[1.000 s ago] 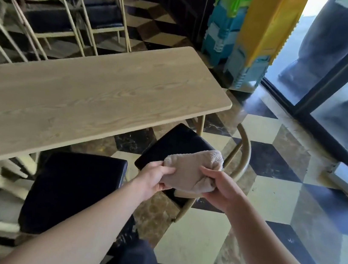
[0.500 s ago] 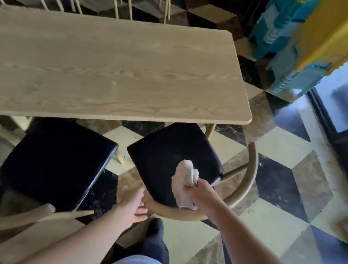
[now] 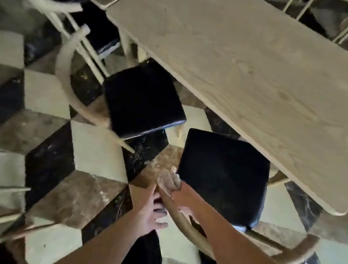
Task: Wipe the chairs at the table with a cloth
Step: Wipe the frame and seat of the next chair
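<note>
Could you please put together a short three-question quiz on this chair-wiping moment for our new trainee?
1. True or false: the cloth lies on the wooden table.
2. Which hand holds the cloth: A) left hand, B) right hand, C) neither?
3. Fill in: both chair seats near the person are coloured ____.

Key
1. False. The cloth is pressed against the curved wooden backrest rail at the near corner of the closer black seat.
2. B. The left hand rests open beside the rail, holding no cloth.
3. Black: the closer seat and the farther seat.
</note>
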